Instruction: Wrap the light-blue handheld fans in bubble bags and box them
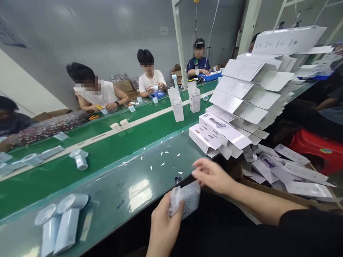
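Note:
My left hand (pixel 165 223) is closed around a bubble-wrapped packet (pixel 189 200), thumb on the near side, just off the table's front edge. The contents are hidden by the cloudy wrap. Just above the packet's upper right corner, my right hand (pixel 211 176) is loosely bent, its fingers apart and slightly blurred; nothing shows in them. Small dark round pieces (pixel 177 180) lie at the table edge close to both hands. White paper scraps (pixel 162 164) are scattered beyond them.
Printed boxes (pixel 222 130) and a tall stack of flat cartons (pixel 238 82) stand at right, above an open carton of more boxes (pixel 284 171). Pale blue handheld devices (pixel 65 228) lie at left. A green conveyor (pixel 107 150) runs behind; co-workers sit beyond. A red stool (pixel 316 150) stands right.

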Tool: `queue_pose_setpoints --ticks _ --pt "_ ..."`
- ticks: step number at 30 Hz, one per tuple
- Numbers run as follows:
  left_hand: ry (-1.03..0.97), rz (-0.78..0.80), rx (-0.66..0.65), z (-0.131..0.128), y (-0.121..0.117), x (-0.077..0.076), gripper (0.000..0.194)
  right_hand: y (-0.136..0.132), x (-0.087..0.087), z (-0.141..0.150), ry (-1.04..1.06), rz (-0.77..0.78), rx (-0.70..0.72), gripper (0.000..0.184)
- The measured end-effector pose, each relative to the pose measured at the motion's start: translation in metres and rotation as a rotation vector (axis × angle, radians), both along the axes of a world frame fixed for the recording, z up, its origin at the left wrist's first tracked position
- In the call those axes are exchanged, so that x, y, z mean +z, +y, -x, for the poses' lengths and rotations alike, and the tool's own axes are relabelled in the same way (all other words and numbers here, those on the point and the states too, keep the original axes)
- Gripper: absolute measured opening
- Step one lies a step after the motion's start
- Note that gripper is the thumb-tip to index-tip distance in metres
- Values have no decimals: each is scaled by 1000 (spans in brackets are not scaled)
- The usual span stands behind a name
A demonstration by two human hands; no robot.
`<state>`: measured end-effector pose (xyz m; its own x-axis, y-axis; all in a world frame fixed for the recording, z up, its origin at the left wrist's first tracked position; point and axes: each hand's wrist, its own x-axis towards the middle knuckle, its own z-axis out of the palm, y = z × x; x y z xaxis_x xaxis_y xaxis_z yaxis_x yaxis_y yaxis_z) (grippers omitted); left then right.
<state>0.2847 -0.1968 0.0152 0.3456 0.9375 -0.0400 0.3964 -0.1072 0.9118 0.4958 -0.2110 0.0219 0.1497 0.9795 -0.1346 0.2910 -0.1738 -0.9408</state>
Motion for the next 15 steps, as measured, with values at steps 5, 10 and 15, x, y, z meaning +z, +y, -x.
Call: queue_pose_setpoints --ticks 5,10,15 --pt "-162 174 230 26 16 16 48 4 -38 -76 -1081 -39 -444 44" --pt "-422 248 382 40 21 24 53 28 -47 -90 -1212 -169 -495 34" --pt "-554 261 487 64 29 25 58 62 -48 -72 -1119 -673 -372 33"
